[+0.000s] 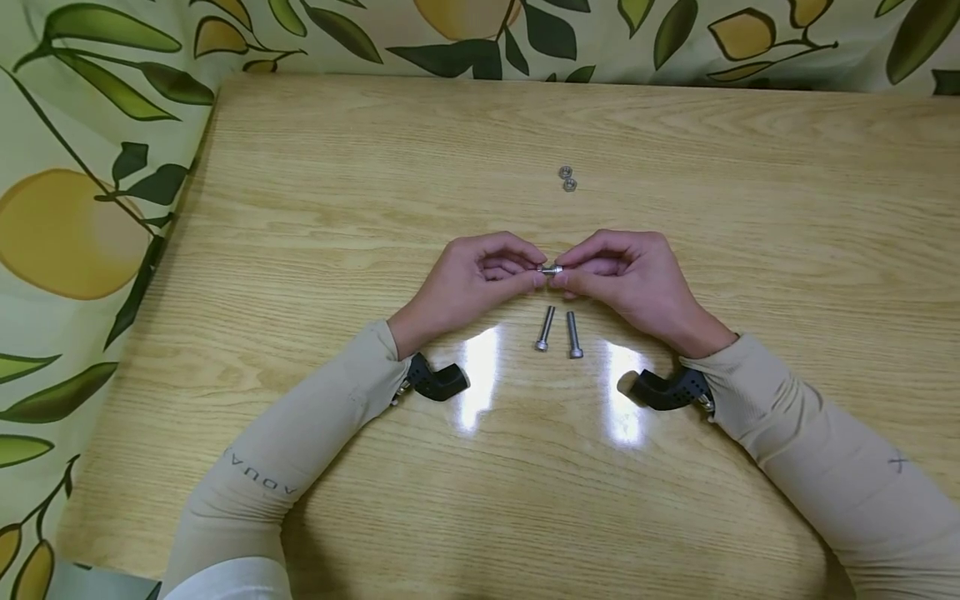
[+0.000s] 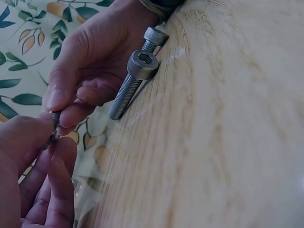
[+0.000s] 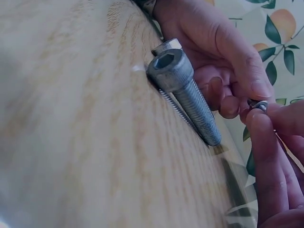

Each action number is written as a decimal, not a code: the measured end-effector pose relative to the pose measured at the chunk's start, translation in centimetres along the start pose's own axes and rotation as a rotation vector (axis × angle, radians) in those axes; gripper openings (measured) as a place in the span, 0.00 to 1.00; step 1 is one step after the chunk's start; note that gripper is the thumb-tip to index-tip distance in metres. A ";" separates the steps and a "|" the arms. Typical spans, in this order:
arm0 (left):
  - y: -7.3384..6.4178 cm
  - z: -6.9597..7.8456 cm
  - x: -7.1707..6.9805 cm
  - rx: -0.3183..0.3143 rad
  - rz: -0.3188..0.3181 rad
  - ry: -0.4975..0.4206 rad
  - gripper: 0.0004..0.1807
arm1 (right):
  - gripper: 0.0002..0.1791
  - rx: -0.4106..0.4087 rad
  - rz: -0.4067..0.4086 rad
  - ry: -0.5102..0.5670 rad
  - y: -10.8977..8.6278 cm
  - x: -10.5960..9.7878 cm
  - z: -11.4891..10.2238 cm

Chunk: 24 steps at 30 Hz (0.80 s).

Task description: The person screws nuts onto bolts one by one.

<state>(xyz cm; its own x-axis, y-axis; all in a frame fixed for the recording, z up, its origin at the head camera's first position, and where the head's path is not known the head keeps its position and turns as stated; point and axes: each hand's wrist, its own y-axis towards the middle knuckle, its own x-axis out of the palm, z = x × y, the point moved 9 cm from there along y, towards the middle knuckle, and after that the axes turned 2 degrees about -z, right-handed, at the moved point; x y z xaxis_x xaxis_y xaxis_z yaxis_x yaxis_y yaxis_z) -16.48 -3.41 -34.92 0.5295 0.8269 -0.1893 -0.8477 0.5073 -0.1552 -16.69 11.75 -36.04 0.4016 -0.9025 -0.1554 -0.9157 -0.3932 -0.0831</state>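
Above the middle of the table, my left hand (image 1: 487, 271) and right hand (image 1: 630, 271) meet fingertip to fingertip. Between them is a short silver bolt (image 1: 551, 270); my left thumb and fingers pinch its left end, and my right ones its wider right end. Fingertips cover much of it, so whether a nut is on it I cannot tell. In the left wrist view some of the bolt's thread (image 2: 55, 117) shows. Just below the hands, two longer socket-head bolts, a left one (image 1: 546, 328) and a right one (image 1: 574, 335), lie side by side, heads toward me.
Two hex nuts, an upper one (image 1: 566, 172) and a lower one (image 1: 570, 185), lie close together beyond the hands. The wooden table (image 1: 337, 167) borders a leaf-and-fruit patterned cloth (image 1: 90, 250) at the back and left. Black wrist devices (image 1: 438, 379) hang below both wrists.
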 end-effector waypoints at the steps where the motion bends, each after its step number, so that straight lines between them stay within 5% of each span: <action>1: 0.0 0.0 0.0 0.003 0.001 -0.010 0.12 | 0.11 0.000 0.002 -0.013 0.0 0.0 0.0; 14: 0.0 -0.2 -0.1 0.011 0.009 -0.098 0.13 | 0.11 0.010 0.011 -0.079 0.1 0.0 0.1; 24: 0.1 -0.6 -0.1 0.019 -0.002 -0.047 0.11 | 0.10 -0.013 0.008 -0.055 0.0 0.0 -0.1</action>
<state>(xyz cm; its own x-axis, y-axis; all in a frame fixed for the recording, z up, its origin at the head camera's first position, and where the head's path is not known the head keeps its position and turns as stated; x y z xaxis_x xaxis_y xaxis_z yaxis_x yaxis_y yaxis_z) -16.64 -3.56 -35.51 0.5294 0.8362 -0.1433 -0.8474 0.5130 -0.1368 -16.71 11.69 -35.95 0.3941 -0.8948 -0.2096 -0.9188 -0.3886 -0.0687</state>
